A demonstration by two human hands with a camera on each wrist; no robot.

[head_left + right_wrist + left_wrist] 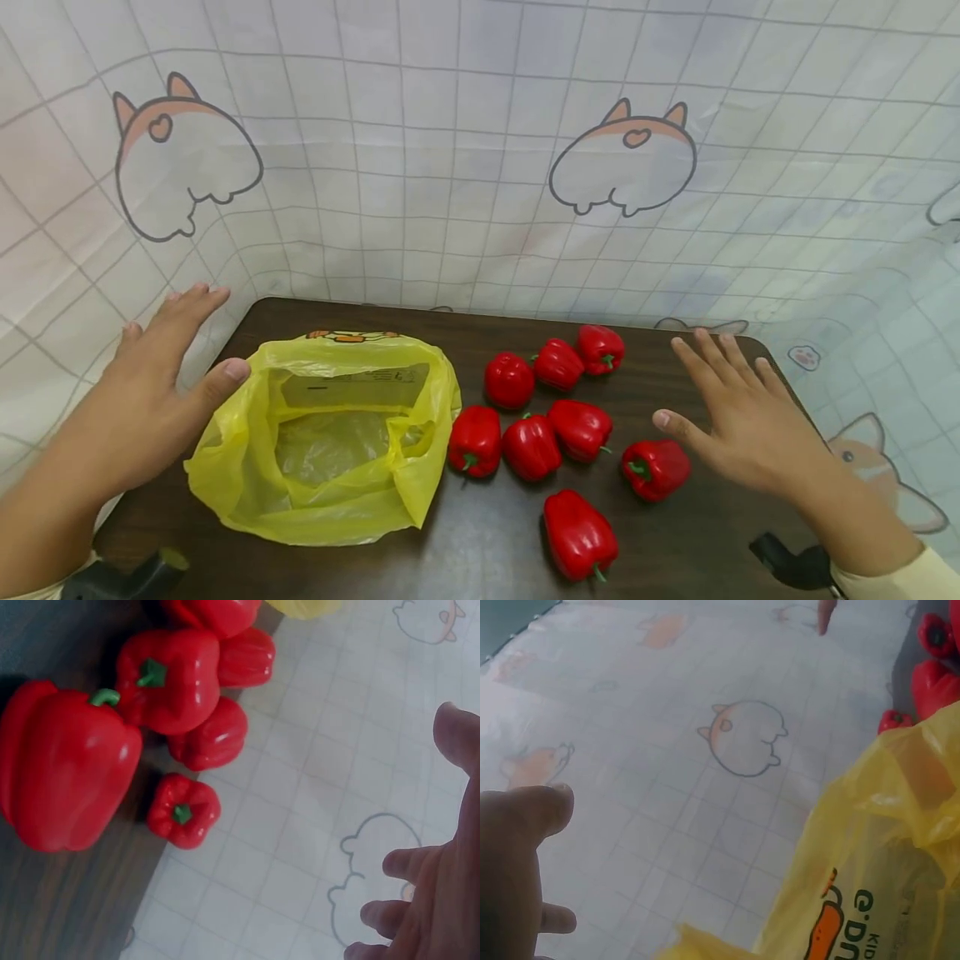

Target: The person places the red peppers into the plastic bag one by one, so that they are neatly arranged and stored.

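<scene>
A yellow plastic bag (pixel 255 492) stands on the table with its mouth spread wide, and no peppers show inside it. Left of the bag, my left hand (pixel 153 392) is held in the air with fingers extended, touching nothing; it also shows in the left wrist view as a dark hand (pixel 514 847). Several red bell peppers (pixel 531 447) with green stems lie right of the bag. My right hand (pixel 750 417), fingers spread, hovers at the right, nearest to one red bell pepper (pixel 663 471). Another bell pepper (pixel 579 535) lies closer to the front.
The dark wooden table (pixel 480 550) has rounded back corners. A white gridded cloth (pixel 480 167) with cartoon corgis hangs behind it and along both sides. Black wrist mounts (pixel 795 562) sit by the sleeves.
</scene>
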